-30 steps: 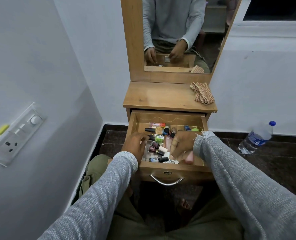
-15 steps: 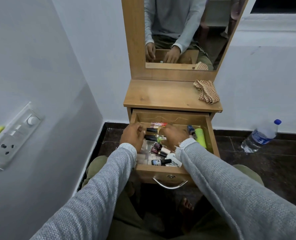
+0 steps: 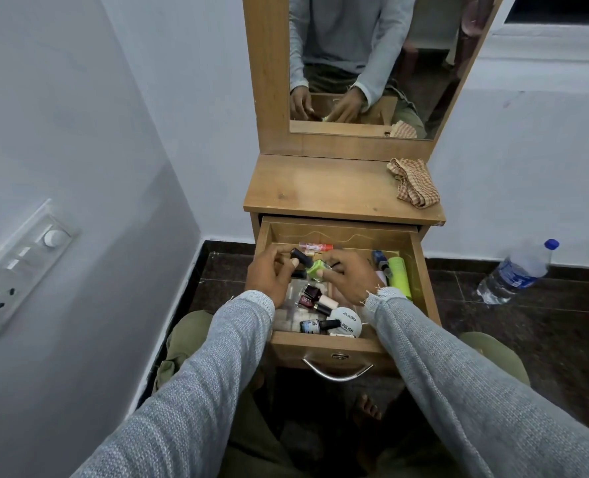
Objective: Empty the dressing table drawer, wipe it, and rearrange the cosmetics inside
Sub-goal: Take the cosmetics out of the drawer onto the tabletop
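Note:
The wooden drawer (image 3: 424, 288) of the dressing table is pulled out over my lap. Both hands are inside it near the back. My left hand (image 3: 268, 276) pinches the black cap of a green nail polish bottle (image 3: 314, 267), and my right hand (image 3: 351, 276) grips the bottle's green body from the other side. The bottle is tilted and raised off the drawer floor. Loose cosmetics lie below: dark red bottles (image 3: 311, 294), a white round jar (image 3: 346, 320), a pale blue bottle (image 3: 311, 326), a lime-green tube (image 3: 399, 276) and a red-and-pink tube (image 3: 315, 246).
A checked cloth (image 3: 412, 186) lies crumpled at the right of the table top (image 3: 320, 191), under the mirror (image 3: 372, 63). A plastic water bottle (image 3: 517, 270) lies on the dark floor to the right. The wall on my left carries a switch panel (image 3: 20, 263).
Both hands moved from the front of the drawer to its back. They closed on the green nail polish bottle and raised it.

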A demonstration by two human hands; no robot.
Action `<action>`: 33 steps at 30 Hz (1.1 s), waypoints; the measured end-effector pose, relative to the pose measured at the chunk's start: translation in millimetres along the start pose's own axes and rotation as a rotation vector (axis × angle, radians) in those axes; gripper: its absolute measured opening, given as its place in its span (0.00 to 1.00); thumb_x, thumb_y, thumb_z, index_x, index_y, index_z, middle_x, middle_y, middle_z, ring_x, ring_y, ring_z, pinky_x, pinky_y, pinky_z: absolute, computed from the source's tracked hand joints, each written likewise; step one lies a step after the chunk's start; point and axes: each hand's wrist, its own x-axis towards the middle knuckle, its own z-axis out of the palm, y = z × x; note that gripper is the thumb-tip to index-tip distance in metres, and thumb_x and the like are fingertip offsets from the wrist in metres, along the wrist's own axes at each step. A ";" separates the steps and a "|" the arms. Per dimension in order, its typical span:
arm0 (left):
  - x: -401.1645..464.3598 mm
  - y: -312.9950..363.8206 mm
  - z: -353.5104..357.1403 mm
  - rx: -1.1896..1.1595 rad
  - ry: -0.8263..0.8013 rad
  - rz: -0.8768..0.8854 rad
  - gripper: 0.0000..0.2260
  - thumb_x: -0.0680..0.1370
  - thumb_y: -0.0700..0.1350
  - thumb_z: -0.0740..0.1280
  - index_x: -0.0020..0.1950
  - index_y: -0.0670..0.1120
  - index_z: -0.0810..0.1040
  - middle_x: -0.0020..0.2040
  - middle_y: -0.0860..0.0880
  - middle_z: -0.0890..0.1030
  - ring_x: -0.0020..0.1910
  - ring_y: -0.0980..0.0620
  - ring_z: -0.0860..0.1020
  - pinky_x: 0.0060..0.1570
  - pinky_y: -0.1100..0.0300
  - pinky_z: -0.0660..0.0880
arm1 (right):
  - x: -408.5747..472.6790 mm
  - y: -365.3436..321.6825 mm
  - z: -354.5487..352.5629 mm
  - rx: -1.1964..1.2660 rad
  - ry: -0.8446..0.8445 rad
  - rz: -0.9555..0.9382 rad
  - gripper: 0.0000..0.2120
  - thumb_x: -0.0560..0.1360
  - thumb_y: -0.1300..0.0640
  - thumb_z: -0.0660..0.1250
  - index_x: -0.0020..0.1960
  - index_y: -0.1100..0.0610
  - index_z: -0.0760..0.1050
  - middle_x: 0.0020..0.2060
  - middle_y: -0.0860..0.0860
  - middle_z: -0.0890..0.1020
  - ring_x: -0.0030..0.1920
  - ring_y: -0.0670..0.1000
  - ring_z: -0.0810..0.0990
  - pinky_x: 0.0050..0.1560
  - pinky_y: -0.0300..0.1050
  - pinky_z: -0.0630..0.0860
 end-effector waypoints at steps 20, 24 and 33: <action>-1.4 -8.5 1.6 -0.004 0.068 -0.046 0.03 0.78 0.41 0.67 0.51 0.45 0.77 0.47 0.50 0.81 0.45 0.53 0.80 0.47 0.61 0.77 | 38.9 -11.6 -8.3 -0.350 -0.016 -0.039 0.06 0.76 0.61 0.68 0.51 0.56 0.81 0.48 0.51 0.80 0.47 0.49 0.78 0.52 0.43 0.77; -1.9 -8.2 1.0 0.000 0.071 -0.033 0.04 0.78 0.40 0.66 0.52 0.45 0.77 0.47 0.51 0.81 0.46 0.53 0.80 0.48 0.61 0.76 | 45.6 -9.9 -1.5 -0.493 -0.027 -0.091 0.08 0.75 0.60 0.69 0.53 0.54 0.80 0.50 0.51 0.79 0.52 0.52 0.77 0.55 0.48 0.76; -2.3 -8.7 1.8 -0.011 0.085 -0.028 0.09 0.78 0.37 0.65 0.57 0.45 0.76 0.50 0.49 0.81 0.48 0.53 0.79 0.51 0.60 0.76 | 64.7 -17.2 20.3 -0.820 -0.144 -0.163 0.12 0.76 0.52 0.67 0.57 0.55 0.78 0.57 0.53 0.79 0.58 0.55 0.74 0.58 0.52 0.72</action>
